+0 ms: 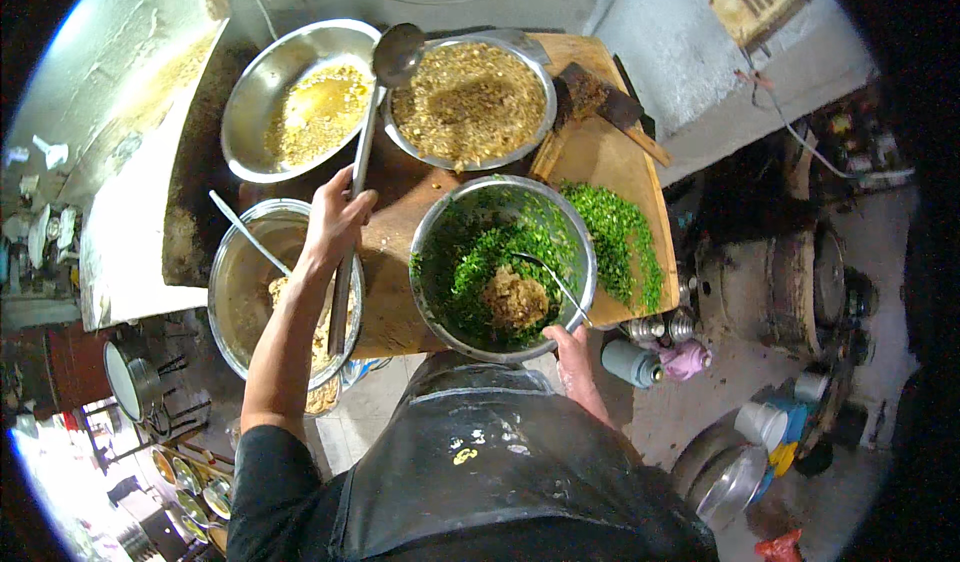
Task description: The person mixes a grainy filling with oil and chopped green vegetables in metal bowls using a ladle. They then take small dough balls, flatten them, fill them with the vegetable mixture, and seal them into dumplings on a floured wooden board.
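My left hand grips the long metal handle of a ladle, whose dark scoop hangs between two basins at the back. The far-left steel basin is tilted and holds yellow oil with crumbly bits. Beside it stands a basin full of brown minced filling. At its rim, my right hand holds a steel mixing bowl of chopped greens. A brown clump of filling rests on the greens. A spoon leans against the bowl's right wall, close to my right hand.
Under my left forearm stands a bowl with pale paste and a light-handled utensil. More chopped greens lie on the wooden board, near a cleaver. Thermos flasks stand right of the table, metal basins on the floor.
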The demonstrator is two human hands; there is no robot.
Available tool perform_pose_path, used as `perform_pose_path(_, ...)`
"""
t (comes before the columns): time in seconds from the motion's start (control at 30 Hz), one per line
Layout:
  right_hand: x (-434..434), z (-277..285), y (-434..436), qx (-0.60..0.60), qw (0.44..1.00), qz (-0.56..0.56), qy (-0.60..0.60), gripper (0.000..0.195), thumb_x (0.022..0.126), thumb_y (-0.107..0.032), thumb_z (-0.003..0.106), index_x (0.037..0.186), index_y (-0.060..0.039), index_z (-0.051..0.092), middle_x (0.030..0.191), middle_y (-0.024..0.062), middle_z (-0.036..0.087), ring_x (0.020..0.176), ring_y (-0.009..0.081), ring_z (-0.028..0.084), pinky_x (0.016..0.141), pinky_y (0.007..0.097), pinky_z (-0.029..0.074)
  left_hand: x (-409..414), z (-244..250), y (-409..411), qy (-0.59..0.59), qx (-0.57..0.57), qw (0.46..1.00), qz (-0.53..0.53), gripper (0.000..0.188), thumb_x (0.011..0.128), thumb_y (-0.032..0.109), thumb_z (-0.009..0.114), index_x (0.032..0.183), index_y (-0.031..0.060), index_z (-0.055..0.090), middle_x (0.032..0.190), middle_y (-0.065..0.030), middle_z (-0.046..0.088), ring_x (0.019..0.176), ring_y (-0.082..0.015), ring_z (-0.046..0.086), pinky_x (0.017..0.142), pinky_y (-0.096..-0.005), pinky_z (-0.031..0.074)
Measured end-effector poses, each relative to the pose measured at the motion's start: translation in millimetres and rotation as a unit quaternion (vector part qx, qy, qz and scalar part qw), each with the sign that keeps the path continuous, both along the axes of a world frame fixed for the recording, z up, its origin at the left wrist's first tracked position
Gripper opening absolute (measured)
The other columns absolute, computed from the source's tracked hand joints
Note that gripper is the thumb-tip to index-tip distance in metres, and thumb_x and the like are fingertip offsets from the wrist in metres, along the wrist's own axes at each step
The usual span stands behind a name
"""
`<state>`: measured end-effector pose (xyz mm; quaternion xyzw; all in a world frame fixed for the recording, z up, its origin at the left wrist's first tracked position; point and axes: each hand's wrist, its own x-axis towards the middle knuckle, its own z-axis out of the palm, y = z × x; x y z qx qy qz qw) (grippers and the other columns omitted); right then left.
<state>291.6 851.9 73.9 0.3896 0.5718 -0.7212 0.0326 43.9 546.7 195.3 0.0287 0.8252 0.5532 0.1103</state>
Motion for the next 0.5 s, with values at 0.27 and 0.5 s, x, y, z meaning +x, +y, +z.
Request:
perform_pose_path(0.27, -3, 15, -1, -0.006, 1.0, 0.01, -0.023, 0.022, 0.073, -0.011, 0.067, 0.087, -0.0066, 0.051, 0.08, 0.0005, 0.049, 0.073, 0.0132, 0.048, 0.066, 0.0292, 0.04, -53, -3, 13, 0.101, -0.32, 0.942, 0.014, 0.045, 0.076, 0.02, 0.061, 0.119, 0.0098, 0.057, 0.082, -0.0237, 0.065, 0.083, -0.0385, 0.064, 0.075, -0.0458, 0.05)
perform_pose_path(0.5, -7, 29, -3, -0.012, 0.999, 0.024, -0.023, 0.023, 0.07, -0.009, 0.065, 0.09, -0.0037, 0.055, 0.089, 0.0032, 0.05, 0.082, 0.0149, 0.047, 0.073, 0.0286, 0.038, -45, 6, -95, 0.022, -0.187, 0.979, 0.078, 0.039, 0.077, 0.014, 0.064, 0.114, 0.0012, 0.061, 0.066, -0.0084, 0.06, 0.058, -0.0156, 0.059, 0.053, -0.0307, 0.046)
